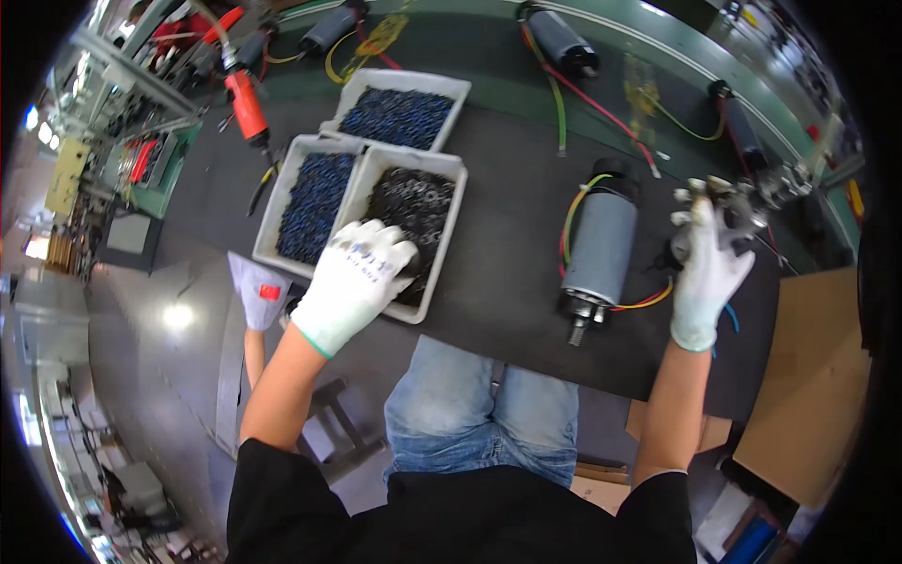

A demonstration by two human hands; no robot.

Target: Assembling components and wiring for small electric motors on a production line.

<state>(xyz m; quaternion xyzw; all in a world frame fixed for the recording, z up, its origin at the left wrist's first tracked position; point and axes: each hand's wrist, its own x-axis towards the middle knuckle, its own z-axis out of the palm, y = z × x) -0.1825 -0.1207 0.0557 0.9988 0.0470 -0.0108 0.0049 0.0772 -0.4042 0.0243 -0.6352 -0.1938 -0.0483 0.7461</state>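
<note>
My left hand [360, 274], in a white glove, reaches into a white bin of dark metal rings [411, 209]. Its fingers are bent down into them, and whatever they pinch is hidden. Far to the right, my gloved right hand [703, 273] has its fingers around a silvery metal fitting [742, 212], partly hidden by the glove. Between my hands, nearer the right one, a grey cylindrical motor [601, 246] lies on the dark mat with its shaft toward me. Red, yellow and green wires come off it.
Two more white bins hold small blue-black parts [316, 205] [397, 117]. A red power screwdriver [246, 108] hangs at the left, by pliers [260, 191]. More wired motors [559, 39] lie along the far side. A cardboard sheet [810, 376] stands at the right edge.
</note>
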